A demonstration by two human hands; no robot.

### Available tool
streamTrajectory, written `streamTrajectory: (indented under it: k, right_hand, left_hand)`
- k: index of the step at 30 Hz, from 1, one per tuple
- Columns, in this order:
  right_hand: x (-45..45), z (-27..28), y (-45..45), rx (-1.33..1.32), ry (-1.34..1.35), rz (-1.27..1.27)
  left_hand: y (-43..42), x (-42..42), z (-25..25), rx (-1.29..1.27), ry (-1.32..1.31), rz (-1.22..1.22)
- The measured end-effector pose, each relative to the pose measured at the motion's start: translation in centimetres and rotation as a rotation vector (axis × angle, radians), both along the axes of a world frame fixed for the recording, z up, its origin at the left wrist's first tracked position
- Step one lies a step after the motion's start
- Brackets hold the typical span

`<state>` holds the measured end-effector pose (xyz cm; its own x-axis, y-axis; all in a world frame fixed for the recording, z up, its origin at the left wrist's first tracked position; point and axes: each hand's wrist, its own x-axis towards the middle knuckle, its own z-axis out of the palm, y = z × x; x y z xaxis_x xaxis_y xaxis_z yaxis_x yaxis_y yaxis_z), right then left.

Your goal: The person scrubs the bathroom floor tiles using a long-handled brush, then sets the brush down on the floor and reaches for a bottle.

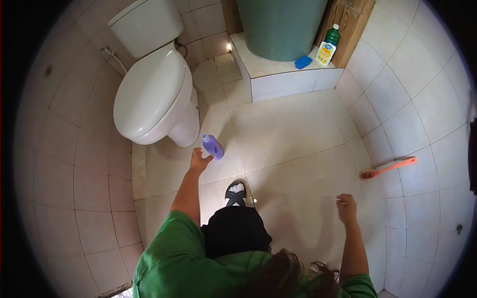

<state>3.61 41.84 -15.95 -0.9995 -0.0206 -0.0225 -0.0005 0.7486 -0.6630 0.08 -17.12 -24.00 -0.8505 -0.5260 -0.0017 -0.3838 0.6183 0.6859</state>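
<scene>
On the tiled floor beside the toilet stands a purple bottle (213,147) with a pale cap. My left hand (199,160) is right at the bottle's near left side, thumb and fingers apart; whether it touches the bottle is hard to tell. Over at the right, my right hand (346,204) hangs above the floor with its fingers curled in. Something small and pale shows at its fingertips, too small to make out.
A white toilet (151,97) with its lid down is at the left. Behind, a tiled ledge (283,85) bears a large green barrel (283,27), a blue item (303,62) and a green bottle (328,45). An orange brush (390,169) leans by the right wall.
</scene>
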Motion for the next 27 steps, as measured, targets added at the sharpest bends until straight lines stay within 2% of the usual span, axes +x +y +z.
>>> streamTrajectory:
  k: [3, 5, 9, 11, 14, 17, 20, 23, 26, 27]
  right_hand:
    - [1.8, 2.3, -6.7, 0.099, -0.106, 0.178]
    - [2.4, 2.8, -9.4, 0.177, -0.203, 0.254]
    - [2.2, 3.9, -12.4, 0.11, -0.296, 0.392]
    - [0.9, 3.9, -13.4, 0.037, -0.363, 0.378]
    - [-1.1, 2.0, -15.6, -0.064, -0.362, 0.358]
    - [-2.7, 0.9, -18.7, -0.211, -0.36, 0.338]
    - [-3.2, -2.5, -20.6, -0.217, -0.24, 0.279]
    - [-2.7, -3.9, -19.8, -0.123, 0.054, 0.095]
    - [-2.5, 0.8, -16.5, -0.304, -0.161, -0.284]
    - [-2.2, -0.8, -15.0, -0.413, -0.172, -0.37]
  left_hand:
    - [-1.6, -2.2, -5.1, 0.397, -0.129, 0.064]
    - [0.1, -2.6, -3.2, 0.688, -0.106, 0.163]
    - [0.3, -3.4, -5.9, 0.862, -0.122, 0.317]
    - [1.4, -3.9, -4.8, 0.805, -0.157, 0.169]
    - [5.3, -4.9, -6.8, 0.514, 0.101, 0.026]
    - [11.3, -3.7, -0.1, 0.861, -0.216, -0.169]
    - [17.2, -3.4, 3.3, 1.116, -0.324, -0.383]
    - [23.3, -3.5, 6.4, 1.367, -0.501, -0.577]
    - [29.1, -4.2, 8.5, 1.309, -0.694, -0.812]
    - [30.8, -4.7, 8.6, 1.247, -0.741, -0.907]
